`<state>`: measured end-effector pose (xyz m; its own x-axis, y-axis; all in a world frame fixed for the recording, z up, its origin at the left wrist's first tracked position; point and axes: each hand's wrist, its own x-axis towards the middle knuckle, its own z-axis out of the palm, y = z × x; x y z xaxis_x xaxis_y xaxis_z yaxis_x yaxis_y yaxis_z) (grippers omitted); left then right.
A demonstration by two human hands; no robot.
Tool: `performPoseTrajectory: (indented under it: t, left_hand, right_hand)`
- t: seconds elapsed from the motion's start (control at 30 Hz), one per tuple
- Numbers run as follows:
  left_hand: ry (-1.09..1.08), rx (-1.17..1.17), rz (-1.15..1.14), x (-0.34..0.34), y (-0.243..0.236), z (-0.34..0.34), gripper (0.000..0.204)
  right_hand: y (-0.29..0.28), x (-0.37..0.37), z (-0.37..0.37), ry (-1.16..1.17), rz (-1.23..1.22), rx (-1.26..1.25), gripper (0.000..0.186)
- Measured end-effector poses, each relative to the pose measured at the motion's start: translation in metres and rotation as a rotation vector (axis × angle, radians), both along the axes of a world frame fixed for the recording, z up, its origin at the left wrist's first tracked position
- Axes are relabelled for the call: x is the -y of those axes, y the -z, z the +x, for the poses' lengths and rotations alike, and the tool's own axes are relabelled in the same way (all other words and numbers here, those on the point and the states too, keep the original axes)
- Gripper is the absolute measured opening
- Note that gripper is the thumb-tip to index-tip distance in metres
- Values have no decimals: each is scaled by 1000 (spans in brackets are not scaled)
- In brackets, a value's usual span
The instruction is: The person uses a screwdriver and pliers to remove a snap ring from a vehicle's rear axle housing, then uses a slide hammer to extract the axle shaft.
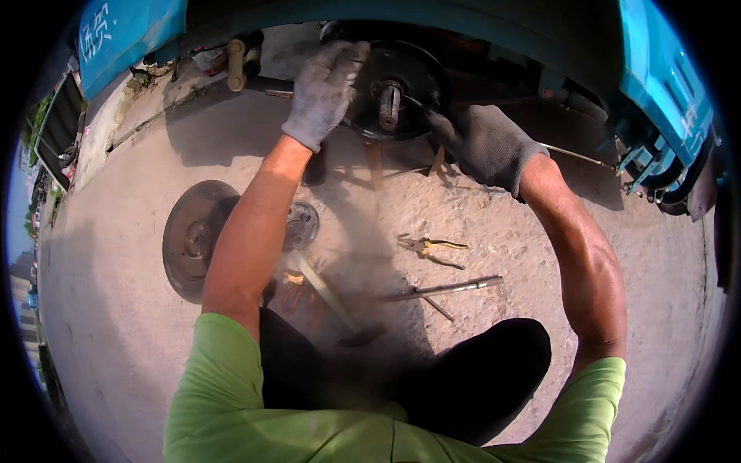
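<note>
My left hand (323, 94), in a pale grey work glove, rests against the left edge of a round black backing plate (421, 73). Its fingers lie stretched out along the rim. A splined metal shaft (390, 106) sticks out of the plate's middle toward me. On the right side of the plate, my right hand (494, 147) wears a glove with a dark, dirty surface. Its fingers are curled, and a thin dark tip shows between them and the shaft; what they hold is mostly hidden.
On the concrete lie a brake drum (193, 239), a round metal hub (301, 225), a hammer (328, 293), yellow-handled pliers (432, 248) and a long metal bar (448, 288). Blue vehicle panels (668, 85) overhang at the top. A thin rod (579, 156) extends beyond my right wrist.
</note>
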<state>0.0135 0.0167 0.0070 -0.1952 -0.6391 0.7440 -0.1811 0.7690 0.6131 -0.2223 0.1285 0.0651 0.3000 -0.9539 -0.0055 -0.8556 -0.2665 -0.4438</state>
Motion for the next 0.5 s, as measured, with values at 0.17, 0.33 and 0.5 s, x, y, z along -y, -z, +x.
performPoseTrajectory:
  t: [0.17,0.33,0.5]
  left_hand:
    - [-74,83,-157,1,0,-2,31]
    - [-236,289,-489,7,-5,6,26]
    - [-248,378,-519,-2,-11,3,19]
  right_hand:
    - [-12,3,-4,8,32,-90,51]
    - [-20,3,-1,-48,-68,-236,52]
    - [-8,10,-5,-58,38,-160,58]
